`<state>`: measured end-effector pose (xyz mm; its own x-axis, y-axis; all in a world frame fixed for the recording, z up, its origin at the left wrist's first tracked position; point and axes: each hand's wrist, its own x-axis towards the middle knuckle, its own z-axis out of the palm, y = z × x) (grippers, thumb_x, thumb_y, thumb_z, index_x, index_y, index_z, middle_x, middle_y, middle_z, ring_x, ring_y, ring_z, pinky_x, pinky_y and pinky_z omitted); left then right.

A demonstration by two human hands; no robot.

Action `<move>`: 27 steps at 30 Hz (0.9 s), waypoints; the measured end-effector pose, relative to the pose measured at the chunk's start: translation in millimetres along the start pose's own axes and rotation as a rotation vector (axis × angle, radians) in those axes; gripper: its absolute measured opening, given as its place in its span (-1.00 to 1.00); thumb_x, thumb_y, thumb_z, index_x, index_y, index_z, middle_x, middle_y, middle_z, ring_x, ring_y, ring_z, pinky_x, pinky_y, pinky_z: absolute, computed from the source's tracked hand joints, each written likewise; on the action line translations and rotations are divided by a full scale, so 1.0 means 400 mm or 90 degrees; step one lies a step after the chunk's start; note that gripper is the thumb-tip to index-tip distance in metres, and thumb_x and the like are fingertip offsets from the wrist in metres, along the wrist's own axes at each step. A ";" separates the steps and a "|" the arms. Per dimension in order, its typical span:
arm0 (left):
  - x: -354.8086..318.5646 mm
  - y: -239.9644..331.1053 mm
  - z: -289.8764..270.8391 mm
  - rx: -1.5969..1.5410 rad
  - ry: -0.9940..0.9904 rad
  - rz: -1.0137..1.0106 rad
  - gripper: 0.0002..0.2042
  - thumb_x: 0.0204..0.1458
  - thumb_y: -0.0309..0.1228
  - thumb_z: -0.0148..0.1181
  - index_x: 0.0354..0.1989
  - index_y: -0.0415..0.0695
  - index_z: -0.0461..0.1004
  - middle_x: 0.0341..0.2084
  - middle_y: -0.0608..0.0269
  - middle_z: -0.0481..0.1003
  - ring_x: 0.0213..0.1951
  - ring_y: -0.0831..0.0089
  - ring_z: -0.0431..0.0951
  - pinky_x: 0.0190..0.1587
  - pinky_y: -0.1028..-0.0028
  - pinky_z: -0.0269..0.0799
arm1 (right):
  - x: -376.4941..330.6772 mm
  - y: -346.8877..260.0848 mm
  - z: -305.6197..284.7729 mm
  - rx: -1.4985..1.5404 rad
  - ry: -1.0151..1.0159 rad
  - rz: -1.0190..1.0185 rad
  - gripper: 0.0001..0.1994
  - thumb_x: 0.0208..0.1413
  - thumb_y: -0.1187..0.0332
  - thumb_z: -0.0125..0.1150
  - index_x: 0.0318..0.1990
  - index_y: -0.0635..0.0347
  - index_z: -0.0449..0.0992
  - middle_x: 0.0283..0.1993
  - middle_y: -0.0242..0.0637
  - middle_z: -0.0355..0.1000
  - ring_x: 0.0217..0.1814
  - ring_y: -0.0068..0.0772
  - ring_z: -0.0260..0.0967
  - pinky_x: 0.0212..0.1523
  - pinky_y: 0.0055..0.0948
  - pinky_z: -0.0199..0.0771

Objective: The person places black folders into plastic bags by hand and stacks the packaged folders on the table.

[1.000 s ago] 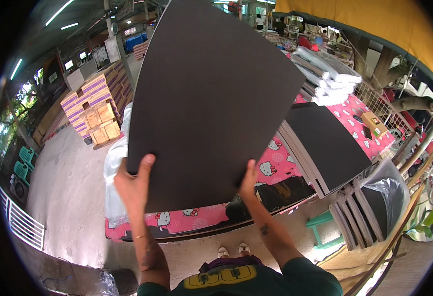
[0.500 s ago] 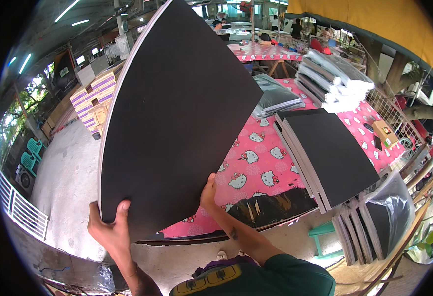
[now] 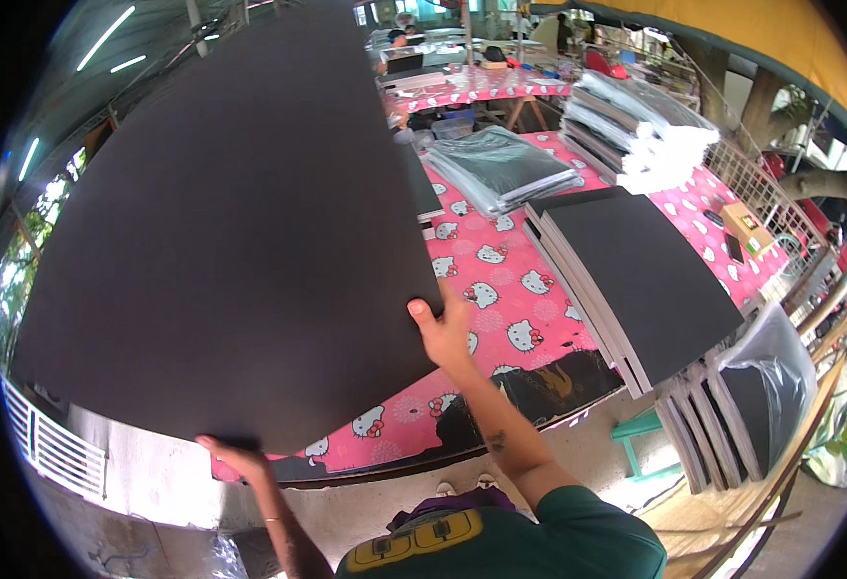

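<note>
A large flat black board [image 3: 240,232] fills the left half of the view, held up and tilted between my hands. My left hand [image 3: 235,456] grips its lower edge; most of those fingers are hidden behind it. At its right edge my right hand [image 3: 445,326] is closed, thumb on the black face and fingers out of sight behind. To the right, a stack of similar black boards [image 3: 640,280] with pale edges lies on the table with the pink cartoon-cat cover [image 3: 491,289].
Plastic-wrapped boards [image 3: 505,166] lie beyond, beside a taller wrapped pile [image 3: 636,121]. More wrapped boards [image 3: 722,425] lean near a green stool [image 3: 636,444] at lower right. A small cardboard box [image 3: 747,229] and a phone [image 3: 734,249] sit at the table's right. People [image 3: 396,43] are in the background.
The board has swung round so its black face is broader and spreads further left. My right hand has moved up and right; my left hand has shifted slightly down and right along the lower edge.
</note>
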<state>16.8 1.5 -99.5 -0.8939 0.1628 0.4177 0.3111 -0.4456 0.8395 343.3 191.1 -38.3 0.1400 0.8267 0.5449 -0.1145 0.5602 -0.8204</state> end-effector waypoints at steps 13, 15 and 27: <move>-0.218 -0.092 0.139 -0.379 -0.096 -0.301 -0.25 0.13 0.27 -0.34 0.30 -0.09 0.06 0.24 0.17 0.13 0.24 0.21 0.14 0.27 0.17 0.05 | -0.070 -0.272 -0.066 -0.427 -0.058 -0.292 -0.34 -0.45 -0.20 0.48 -0.43 0.24 0.41 -0.53 -0.21 0.38 -0.48 -0.11 0.40 -0.43 -0.26 0.37; -0.248 -0.129 0.114 -0.402 -0.069 -0.280 -0.27 0.14 0.25 -0.33 0.28 -0.10 0.07 0.22 0.18 0.15 0.23 0.25 0.16 0.26 0.19 0.05 | -0.101 -0.240 -0.068 -0.437 -0.074 -0.271 -0.35 -0.46 -0.18 0.49 -0.43 0.23 0.41 -0.54 -0.21 0.37 -0.49 -0.10 0.40 -0.44 -0.26 0.37; -0.142 -0.036 0.123 -0.006 -0.312 -0.501 -0.20 0.11 0.20 -0.09 0.20 -0.39 0.17 0.13 0.03 0.29 0.11 0.26 0.32 0.18 0.35 0.18 | -0.172 -0.073 -0.168 -0.387 0.058 0.203 -0.36 -0.01 -0.20 0.18 -0.21 0.36 0.46 -0.43 0.05 0.48 -0.30 0.01 0.48 -0.22 -0.21 0.40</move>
<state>79.0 41.9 -118.3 -0.6090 0.7748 -0.1694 -0.3327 -0.0556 0.9414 403.1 114.3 -63.5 0.2756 0.9237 0.2663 0.4038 0.1401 -0.9041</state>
